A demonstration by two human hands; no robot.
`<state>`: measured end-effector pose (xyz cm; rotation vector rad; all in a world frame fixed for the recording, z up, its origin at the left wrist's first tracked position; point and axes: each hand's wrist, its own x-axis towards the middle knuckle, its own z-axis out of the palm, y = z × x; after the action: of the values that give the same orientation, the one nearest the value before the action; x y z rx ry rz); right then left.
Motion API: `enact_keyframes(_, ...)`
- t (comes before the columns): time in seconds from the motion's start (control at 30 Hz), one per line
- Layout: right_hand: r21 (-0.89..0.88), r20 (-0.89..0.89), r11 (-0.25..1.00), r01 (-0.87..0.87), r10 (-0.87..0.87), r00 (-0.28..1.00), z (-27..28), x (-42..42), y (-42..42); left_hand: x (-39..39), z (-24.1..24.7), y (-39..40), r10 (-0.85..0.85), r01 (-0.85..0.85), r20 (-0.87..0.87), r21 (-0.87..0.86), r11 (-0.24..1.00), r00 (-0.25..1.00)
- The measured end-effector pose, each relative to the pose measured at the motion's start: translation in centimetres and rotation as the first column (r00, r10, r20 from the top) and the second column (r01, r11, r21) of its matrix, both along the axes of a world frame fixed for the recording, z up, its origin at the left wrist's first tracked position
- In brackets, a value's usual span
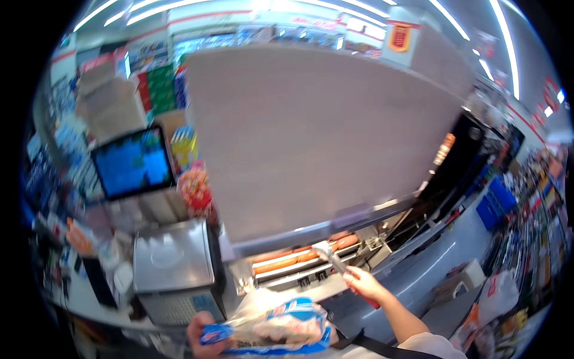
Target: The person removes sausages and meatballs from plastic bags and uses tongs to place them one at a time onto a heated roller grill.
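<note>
My left hand (205,336) grips the blue, gathered end of a clear plastic bag (291,321) with blue print. Pale, rounded pieces show inside it; what they are is too blurred to tell. Metal tongs (335,261) are in my right hand (361,282), and their tips reach over a roller grill (287,279). Sausages (291,262) lie along its rollers, some thicker ones at the right end. Whether the tong tips touch a sausage cannot be made out. The bag hangs in front of the grill, close to my body.
A large grey panel (323,139) rises behind the grill. To the left stand a metal-topped machine with keys (172,260) and a monitor (134,164). Blue crates (495,204), a white plastic bag (497,296) and packed shelves are at right, beyond the floor (421,264).
</note>
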<state>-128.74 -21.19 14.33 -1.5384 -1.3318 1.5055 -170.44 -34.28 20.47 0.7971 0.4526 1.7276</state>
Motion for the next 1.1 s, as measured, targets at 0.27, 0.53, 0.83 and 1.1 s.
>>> enact_keyframes(0.27,0.039,-0.156,0.987,0.156,-0.148,0.977,-4.4,1.2,-6.5,-6.3,7.2,9.3,0.100,-0.026,-0.600,0.132,0.991,0.794)
enact_keyframes(0.53,0.083,-0.192,0.950,0.300,-0.280,0.941,-8.3,2.8,-9.3,-20.8,16.0,15.2,0.770,-0.112,-0.255,0.966,0.235,-0.585)
enact_keyframes(0.83,0.163,-0.148,0.943,0.289,-0.266,0.952,-6.2,4.8,-9.7,-27.0,7.8,15.1,0.712,-0.189,-0.481,0.871,0.453,-0.512)
enact_keyframes(1.1,-0.046,-0.256,0.951,0.306,-0.308,0.917,-7.8,9.6,-14.3,-17.2,-4.1,4.4,0.493,-0.717,-0.541,-0.358,0.598,0.682)
